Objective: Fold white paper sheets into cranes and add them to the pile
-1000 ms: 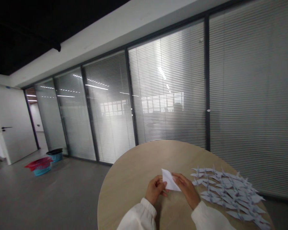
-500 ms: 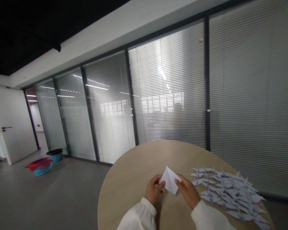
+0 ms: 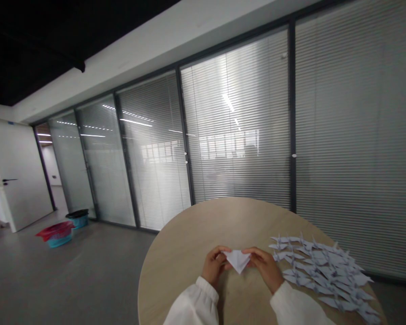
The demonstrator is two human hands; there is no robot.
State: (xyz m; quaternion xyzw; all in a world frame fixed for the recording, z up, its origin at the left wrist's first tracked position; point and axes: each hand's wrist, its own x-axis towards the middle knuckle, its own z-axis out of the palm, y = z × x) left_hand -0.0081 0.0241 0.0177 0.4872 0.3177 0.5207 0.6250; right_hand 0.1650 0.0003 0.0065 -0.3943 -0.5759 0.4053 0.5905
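Between my two hands is a folded piece of white paper [image 3: 238, 261], its outline a triangle with the point toward me. My left hand [image 3: 215, 264] pinches its left corner, fingers curled in. On the other side my right hand [image 3: 264, 266] pinches the right corner, with the index finger along the top edge. Both hands are over the round wooden table [image 3: 176, 262]. Many folded paper cranes [image 3: 321, 266] stand in rows to the right of my right hand.
On the grey floor at the left are a blue basin with a red lining [image 3: 57, 234] and a second basin with a black lining [image 3: 78, 218]. Glass partitions with blinds [image 3: 237, 171] run behind the table. A white door [image 3: 16, 180] stands open at far left.
The paper was a kite-like diamond with its top point up; that upper part is now folded down, leaving a triangle. My fingers have shifted to its upper corners.
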